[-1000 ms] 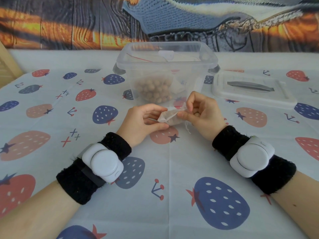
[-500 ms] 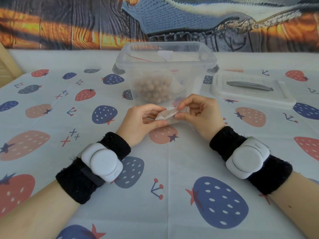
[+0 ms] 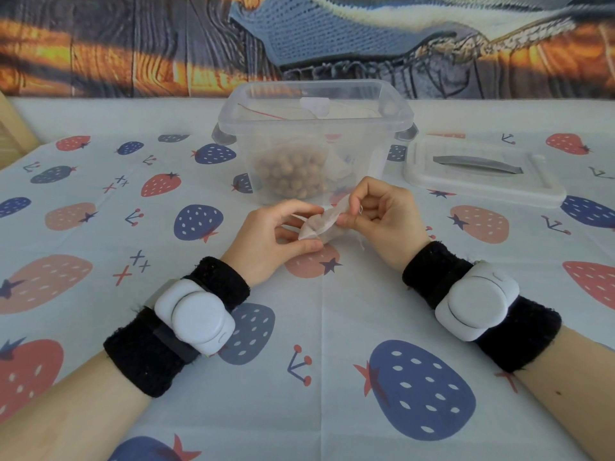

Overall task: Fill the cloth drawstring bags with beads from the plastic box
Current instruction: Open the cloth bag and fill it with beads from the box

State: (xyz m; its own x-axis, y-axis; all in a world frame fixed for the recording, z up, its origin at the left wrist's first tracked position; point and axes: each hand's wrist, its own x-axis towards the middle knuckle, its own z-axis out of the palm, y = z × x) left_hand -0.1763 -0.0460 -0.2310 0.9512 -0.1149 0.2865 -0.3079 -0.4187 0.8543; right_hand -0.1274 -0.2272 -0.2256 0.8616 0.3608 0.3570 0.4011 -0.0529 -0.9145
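A table under a strawberry-print cloth [image 3: 83,327] spreads wide on every side of the grip, with bare printed surface below the wrists and out to the left. Just beyond the grip stands the clear plastic box [image 3: 312,128], its top open and its near wall almost touching the raised fingers. Inside, a heap of tan beads [image 3: 289,176] lies against that near wall, and pale cloth shapes sit beside them and higher up, blurred by the plastic so their form is hard to make out. To the right of the grip and a little farther off, the box lid [image 3: 479,176] lies flat with its grey handle up, well apart from the hands.

Both forearms come in from the bottom edge, cut off there, each wearing a black wristband with a white device on it. The left hand [image 3: 266,237] curls round the lower end of a small whitish drawstring bag [image 3: 321,224], thumb under it and fingers over it. The right hand [image 3: 386,221] pinches the bag's upper end between thumb and forefinger, its other fingers bent. The bag hangs between the two hands, clear of the cloth, slanting up toward the right. A thin string trails below the right hand. Whether the bag's mouth is open cannot be told.
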